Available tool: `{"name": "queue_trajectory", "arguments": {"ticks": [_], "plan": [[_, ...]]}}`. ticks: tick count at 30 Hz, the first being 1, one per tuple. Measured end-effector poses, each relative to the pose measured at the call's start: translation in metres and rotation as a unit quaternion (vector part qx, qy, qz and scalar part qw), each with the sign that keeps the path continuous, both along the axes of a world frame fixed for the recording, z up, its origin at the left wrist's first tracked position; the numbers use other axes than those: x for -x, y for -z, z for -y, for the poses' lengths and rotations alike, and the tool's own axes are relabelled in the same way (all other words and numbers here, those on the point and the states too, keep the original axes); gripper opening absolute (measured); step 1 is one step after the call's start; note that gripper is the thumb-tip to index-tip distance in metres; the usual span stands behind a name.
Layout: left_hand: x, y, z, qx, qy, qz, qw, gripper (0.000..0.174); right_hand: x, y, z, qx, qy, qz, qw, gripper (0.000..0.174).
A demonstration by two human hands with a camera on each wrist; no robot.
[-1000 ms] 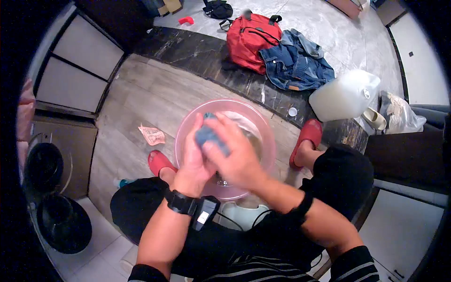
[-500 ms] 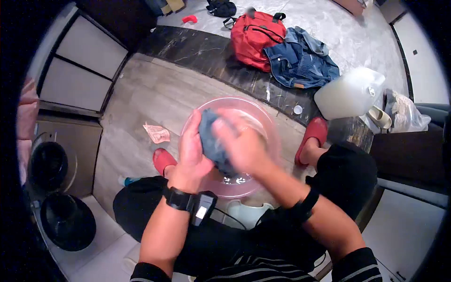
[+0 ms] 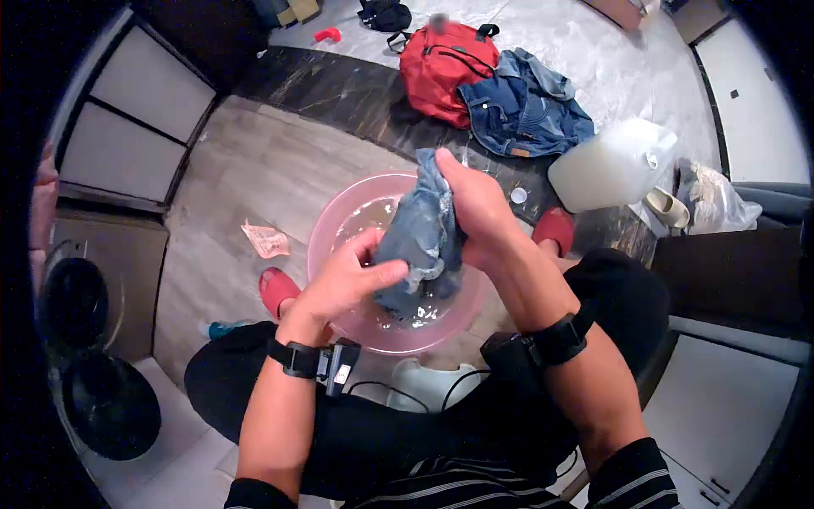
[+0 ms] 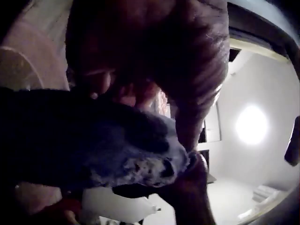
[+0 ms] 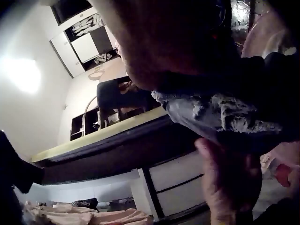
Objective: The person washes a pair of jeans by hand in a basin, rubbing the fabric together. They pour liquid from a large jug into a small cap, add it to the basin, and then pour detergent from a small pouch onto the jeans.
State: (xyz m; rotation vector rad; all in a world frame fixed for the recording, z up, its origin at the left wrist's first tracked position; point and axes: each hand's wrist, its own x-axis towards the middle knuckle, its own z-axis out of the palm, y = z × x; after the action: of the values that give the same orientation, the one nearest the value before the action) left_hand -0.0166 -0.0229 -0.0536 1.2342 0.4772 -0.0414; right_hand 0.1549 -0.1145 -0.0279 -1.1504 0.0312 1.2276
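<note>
A wet blue-grey cloth with whitish frothy streaks is held up over a pink basin that has water in it. My right hand grips the cloth's upper end, thumb on top at the tip. Lower down on the left, my left hand holds the cloth between the thumb, laid across its near side, and the fingers, partly hidden behind it. From the left wrist, the cloth shows as a dark bundle below the palm. The right wrist view shows pale streaks along the cloth.
A red backpack, a denim garment and a whitish jug lie along the dark stone ledge beyond the basin. Red slippers flank the basin. A pinkish paper lies on the floor at left.
Earlier both hands were pressed together, rubbing the bunched cloth over the basin. Now the right hand has moved up and right, and the cloth hangs stretched out between the hands.
</note>
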Motion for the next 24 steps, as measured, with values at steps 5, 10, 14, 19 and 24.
{"name": "queue_trajectory", "arguments": {"ticks": [5,10,14,19,24], "plan": [[0.005,0.020,0.000,-0.051,0.046,-0.061,0.996,0.050,-0.017,0.005,0.007,-0.003,0.042,-0.043,0.998,0.037],[0.006,0.016,-0.004,0.004,-0.091,0.011,0.996,0.042,-0.027,0.033,0.009,0.074,0.093,0.086,0.989,0.042],[-0.005,0.008,0.002,0.153,-0.239,0.086,0.955,0.036,-0.005,0.037,0.002,0.027,0.115,0.137,0.983,0.047],[-0.018,0.008,0.003,0.184,-0.327,0.051,0.926,0.038,0.062,0.019,0.001,0.076,-0.019,0.383,0.920,0.035],[-0.028,0.029,0.012,0.199,-0.338,0.020,0.920,0.046,0.085,0.035,-0.017,0.035,0.014,0.573,0.819,0.030]]}}
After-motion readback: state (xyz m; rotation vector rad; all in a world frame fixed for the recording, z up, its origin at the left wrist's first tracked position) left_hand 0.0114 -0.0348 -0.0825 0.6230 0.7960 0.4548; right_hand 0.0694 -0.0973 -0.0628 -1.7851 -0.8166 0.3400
